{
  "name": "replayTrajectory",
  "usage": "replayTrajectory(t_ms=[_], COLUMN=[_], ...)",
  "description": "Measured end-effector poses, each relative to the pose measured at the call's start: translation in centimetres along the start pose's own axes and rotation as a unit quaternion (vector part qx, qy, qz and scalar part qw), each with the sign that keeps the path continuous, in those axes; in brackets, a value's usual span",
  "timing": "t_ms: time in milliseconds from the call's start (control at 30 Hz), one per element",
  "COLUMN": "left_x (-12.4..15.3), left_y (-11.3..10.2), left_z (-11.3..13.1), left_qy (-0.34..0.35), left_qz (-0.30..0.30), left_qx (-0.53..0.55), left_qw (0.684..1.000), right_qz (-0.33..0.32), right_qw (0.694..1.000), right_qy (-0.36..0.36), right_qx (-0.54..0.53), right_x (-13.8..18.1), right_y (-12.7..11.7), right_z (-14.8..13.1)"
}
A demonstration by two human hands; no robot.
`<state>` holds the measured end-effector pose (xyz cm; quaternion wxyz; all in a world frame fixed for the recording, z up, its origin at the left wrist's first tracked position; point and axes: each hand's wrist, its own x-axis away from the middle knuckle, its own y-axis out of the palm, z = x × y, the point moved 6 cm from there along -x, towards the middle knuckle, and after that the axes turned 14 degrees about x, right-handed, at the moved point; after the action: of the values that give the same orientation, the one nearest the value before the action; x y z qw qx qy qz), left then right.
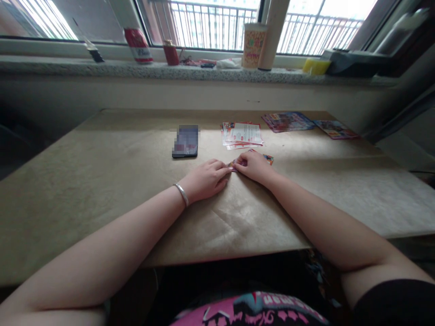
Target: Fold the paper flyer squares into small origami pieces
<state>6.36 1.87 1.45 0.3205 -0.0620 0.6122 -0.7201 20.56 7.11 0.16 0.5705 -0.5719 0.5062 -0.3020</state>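
Note:
In the head view, a small, flat, colourful printed piece (269, 159) lies low over the table, mostly covered by my hands. I cannot tell whether it is a card or a packet. My right hand (255, 165) is closed, thumb and fingers pinching it near its left end. From the left, my left hand (208, 179), with a silver bangle at the wrist, meets it with the fingertips closed on its left edge. Just beyond my right hand sits a loose pile of white cards with red print (247, 134).
A dark phone-like object (185, 141), partly pixelated, lies left of the pile. Colourful printed packs (288, 122) and another colourful stack (335, 129) lie at the back right. On the windowsill stand a red can (137, 45), a red bottle (170, 53) and a patterned paper cup (253, 45).

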Motion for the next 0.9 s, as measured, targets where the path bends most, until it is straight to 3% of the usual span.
replayTrajectory(t_ms=[300, 900], left_x=[-0.1, -0.2], left_y=[0.2, 0.3], left_z=[0.3, -0.1], left_qy=[-0.007, 0.013], left_qz=[-0.039, -0.043], left_qx=[-0.032, -0.040], left_qw=[0.999, 0.998], right_qz=[-0.022, 0.021], right_qw=[0.998, 0.996], right_qy=[0.055, 0.016], right_qx=[0.006, 0.089], right_x=[0.6, 0.1], right_y=[0.1, -0.3], right_z=[3.1, 2.8])
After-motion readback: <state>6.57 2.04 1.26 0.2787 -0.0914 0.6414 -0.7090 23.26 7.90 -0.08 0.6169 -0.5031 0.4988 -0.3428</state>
